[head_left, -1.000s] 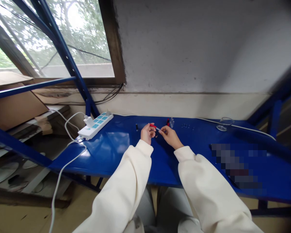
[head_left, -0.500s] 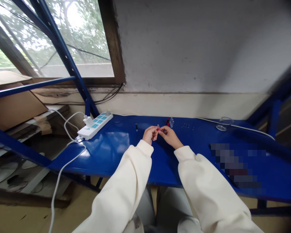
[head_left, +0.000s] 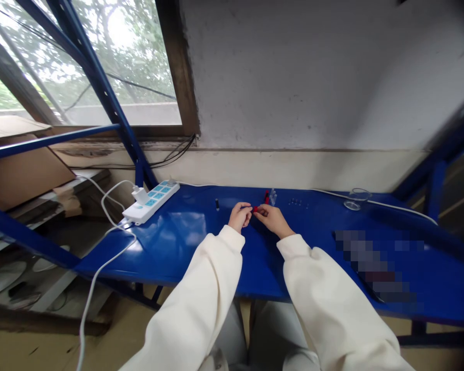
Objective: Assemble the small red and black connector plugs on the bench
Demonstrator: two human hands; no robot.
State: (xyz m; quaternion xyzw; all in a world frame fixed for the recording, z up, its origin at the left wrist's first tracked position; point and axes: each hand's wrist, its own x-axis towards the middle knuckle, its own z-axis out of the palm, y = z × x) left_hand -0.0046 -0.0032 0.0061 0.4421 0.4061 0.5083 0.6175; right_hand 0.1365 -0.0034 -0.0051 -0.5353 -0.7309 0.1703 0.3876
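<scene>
Both my hands meet over the far middle of the blue metal shelf (head_left: 185,242). My left hand (head_left: 239,216) is curled closed and my right hand (head_left: 271,219) is pinched, and between their fingertips they grip a small red part (head_left: 255,209). Most of that part is hidden by my fingers. Just beyond my right hand stand a small red piece (head_left: 266,196) and a clear piece (head_left: 272,196). A short black piece (head_left: 217,204) lies to the left of my left hand. My sleeves are cream-white.
A white power strip (head_left: 152,201) with a white cable (head_left: 100,268) lies at the shelf's left end. Several tiny dark parts (head_left: 297,202) sit right of the clear piece. A clear round lid (head_left: 353,204) and a thin wire (head_left: 402,207) lie far right. Blue frame posts stand on both sides.
A second ago my left hand held a red-ended pen-like piece with its tip pointing at my right hand. The hands have since closed together, and only a small red bit shows between them.
</scene>
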